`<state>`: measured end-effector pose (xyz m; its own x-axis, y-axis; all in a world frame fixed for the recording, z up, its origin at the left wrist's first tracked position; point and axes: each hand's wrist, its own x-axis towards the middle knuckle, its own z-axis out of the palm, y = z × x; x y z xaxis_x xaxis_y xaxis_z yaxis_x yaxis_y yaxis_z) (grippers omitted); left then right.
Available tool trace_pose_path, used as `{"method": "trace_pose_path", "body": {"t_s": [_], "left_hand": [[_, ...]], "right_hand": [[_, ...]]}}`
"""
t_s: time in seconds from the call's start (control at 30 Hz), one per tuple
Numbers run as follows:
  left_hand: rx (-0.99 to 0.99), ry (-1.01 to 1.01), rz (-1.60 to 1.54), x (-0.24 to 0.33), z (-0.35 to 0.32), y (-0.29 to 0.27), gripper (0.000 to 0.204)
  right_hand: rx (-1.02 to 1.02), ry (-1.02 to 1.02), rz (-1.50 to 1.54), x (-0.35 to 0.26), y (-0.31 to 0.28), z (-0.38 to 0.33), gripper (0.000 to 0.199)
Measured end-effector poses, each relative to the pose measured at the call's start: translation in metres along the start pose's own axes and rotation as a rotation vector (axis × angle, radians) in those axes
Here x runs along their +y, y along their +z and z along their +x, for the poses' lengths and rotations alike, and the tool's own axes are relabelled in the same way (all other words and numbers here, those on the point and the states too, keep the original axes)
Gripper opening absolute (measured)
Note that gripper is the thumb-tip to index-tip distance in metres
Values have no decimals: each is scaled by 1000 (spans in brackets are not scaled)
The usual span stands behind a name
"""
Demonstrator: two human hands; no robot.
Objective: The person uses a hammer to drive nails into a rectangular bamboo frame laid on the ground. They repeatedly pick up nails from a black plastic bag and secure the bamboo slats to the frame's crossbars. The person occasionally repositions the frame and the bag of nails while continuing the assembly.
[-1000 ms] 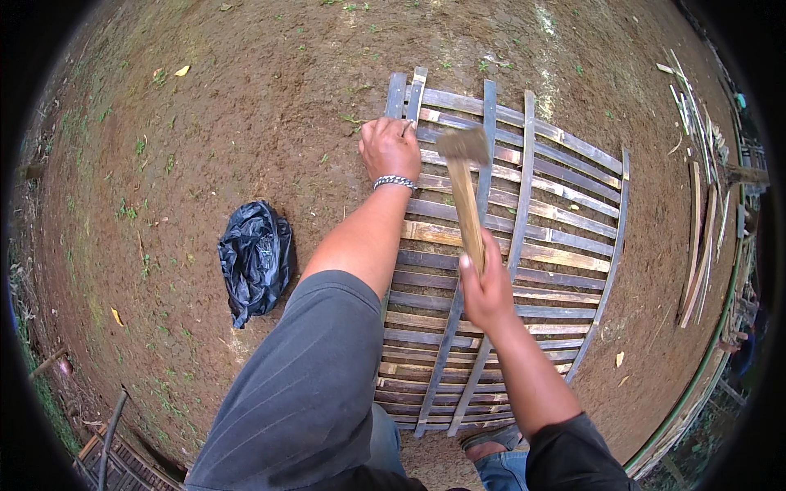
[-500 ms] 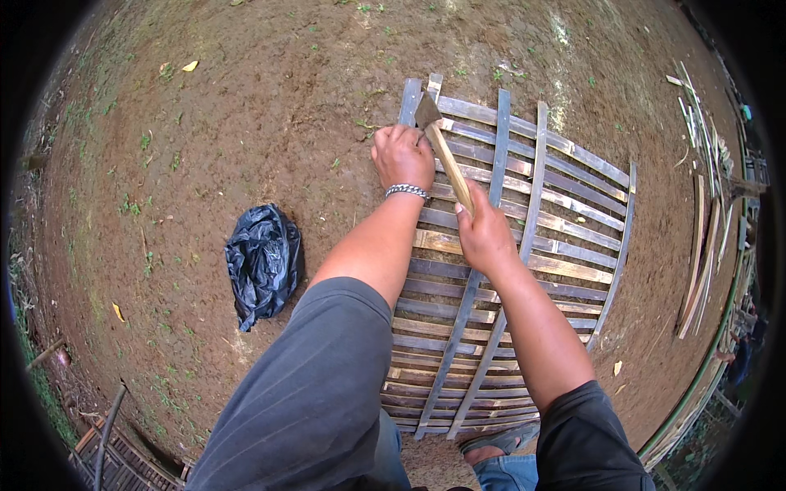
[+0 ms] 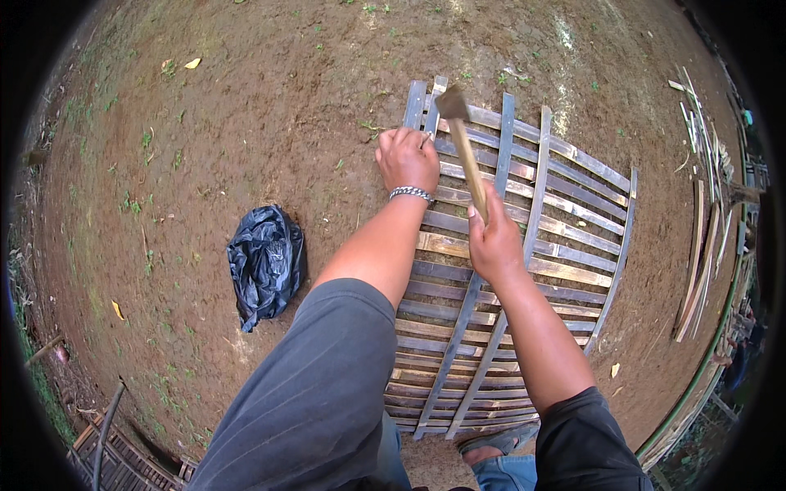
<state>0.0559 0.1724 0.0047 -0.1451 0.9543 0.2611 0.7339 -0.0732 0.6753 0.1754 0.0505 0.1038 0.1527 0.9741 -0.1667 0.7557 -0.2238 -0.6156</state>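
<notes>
Grey-brown bamboo lattice point(image 3: 466, 323), gapped, mottled; right hand point(image 3: 497, 243) clenched round hammer point(image 3: 468, 157); left hand point(image 3: 408, 161) curled, pinch unclear.

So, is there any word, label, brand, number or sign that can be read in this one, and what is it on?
None that can be read.
No lettering shows on the hammer, slatted panel, black plastic bag, bracelet or dark sleeves.
Clutter along the far right edge is too small and blurred to tell.

The dirt ground point(image 3: 270, 123) is carrying a slatted panel point(image 3: 472, 296); a black plastic bag point(image 3: 266, 266) is lying left of it; loose strips point(image 3: 698, 204) are lying right.
</notes>
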Motion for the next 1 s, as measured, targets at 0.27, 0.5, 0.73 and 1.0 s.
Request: {"method": "trace_pose_path", "body": {"t_s": [0.27, 0.5, 0.73, 1.0], "left_hand": [[-4, -1, -4, 1, -1, 2, 7], [-9, -1, -2, 0, -2, 0, 8], [-39, -13, -19, -1, -2, 1, 14], [40, -246, 170, 3, 5, 7, 59]], "right_hand": [[161, -143, 11, 8, 3, -1, 53], [22, -18, 2, 4, 0, -2, 54], [-11, 69, -34, -7, -14, 3, 53], [126, -160, 50, -15, -16, 8, 55]]}}
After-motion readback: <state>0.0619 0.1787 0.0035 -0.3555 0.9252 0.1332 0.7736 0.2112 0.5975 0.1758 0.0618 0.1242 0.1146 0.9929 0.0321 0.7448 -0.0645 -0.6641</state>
